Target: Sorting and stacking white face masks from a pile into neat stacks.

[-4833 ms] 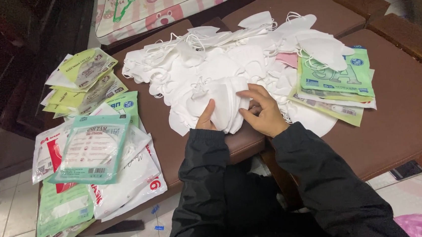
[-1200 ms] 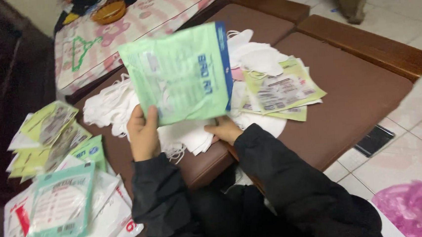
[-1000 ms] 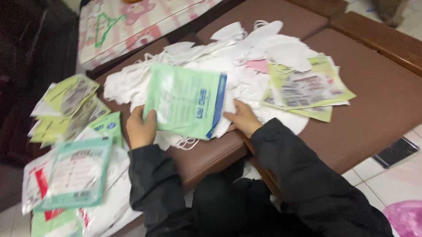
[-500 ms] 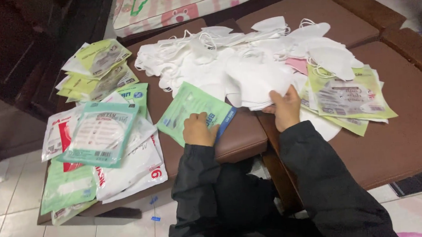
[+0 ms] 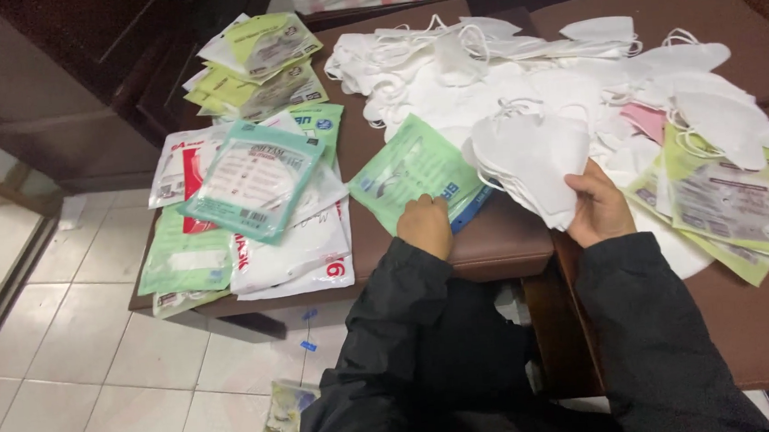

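My left hand [image 5: 426, 225] grips the near edge of a light green mask package [image 5: 413, 169] that lies flat on the brown cushion. My right hand [image 5: 597, 203] holds a stack of white folded masks [image 5: 534, 156] at the near side of a large heap of loose white masks [image 5: 528, 71]. Both sleeves are black.
A pile of green, teal and white mask packets [image 5: 252, 194] lies at the left, with yellow-green packets [image 5: 252, 63] behind. More yellow-green packets [image 5: 731, 205] lie right. The brown cushioned bench [image 5: 753, 325] stands over pale floor tiles [image 5: 69, 355]; a dark cabinet [image 5: 68, 76] is far left.
The green package, held up in both hands earlier, now lies flat on the cushion under my left hand. My right hand has shifted onto the stack of white masks.
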